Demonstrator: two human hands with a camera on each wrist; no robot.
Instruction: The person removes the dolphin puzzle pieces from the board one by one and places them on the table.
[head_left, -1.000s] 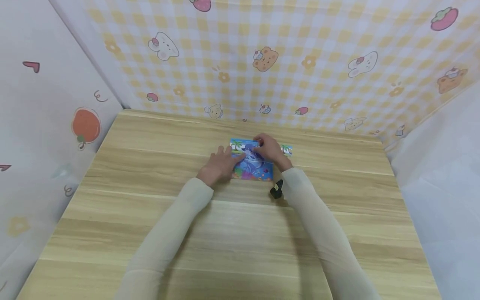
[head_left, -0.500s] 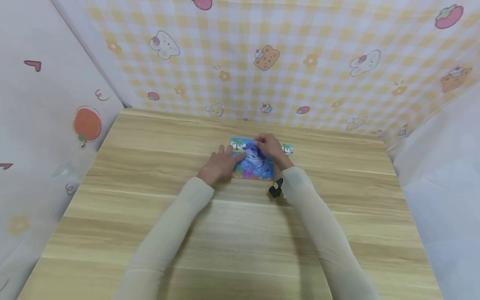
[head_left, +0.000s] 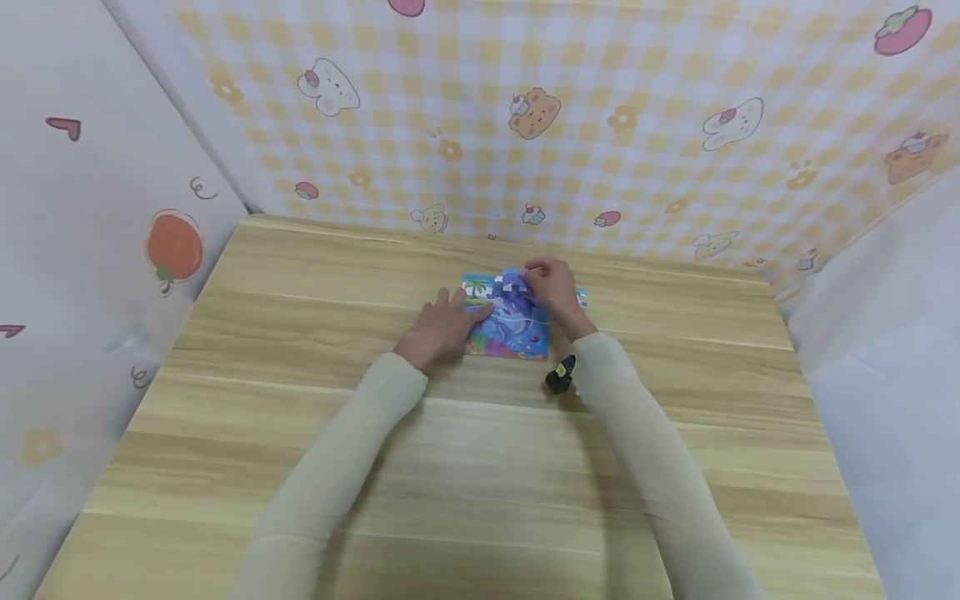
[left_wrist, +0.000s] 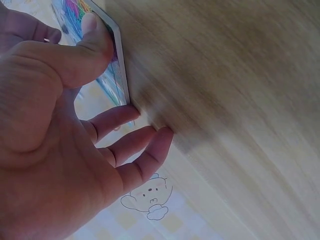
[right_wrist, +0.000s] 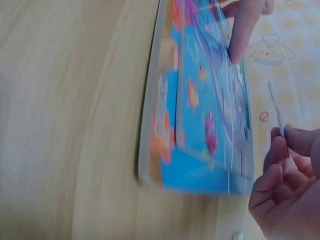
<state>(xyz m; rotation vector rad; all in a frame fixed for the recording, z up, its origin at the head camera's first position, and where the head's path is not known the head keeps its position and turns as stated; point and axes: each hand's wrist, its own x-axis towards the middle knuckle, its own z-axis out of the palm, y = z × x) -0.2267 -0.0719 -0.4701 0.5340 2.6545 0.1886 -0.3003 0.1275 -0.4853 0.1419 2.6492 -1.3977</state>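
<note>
Hidden and blurred parts

The right hand [head_left: 553, 287] covers the puzzle board's [head_left: 504, 327] far right corner in the head view; what its fingers [right_wrist: 280, 150] pinch is too thin to make out. The right wrist view is motion-blurred, and the board's picture is unreadable there.

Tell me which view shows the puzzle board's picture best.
The head view: the puzzle board lies face-up between both hands. The right wrist view shows it blurred, edge-on; the left wrist view only a corner under the thumb.
</note>
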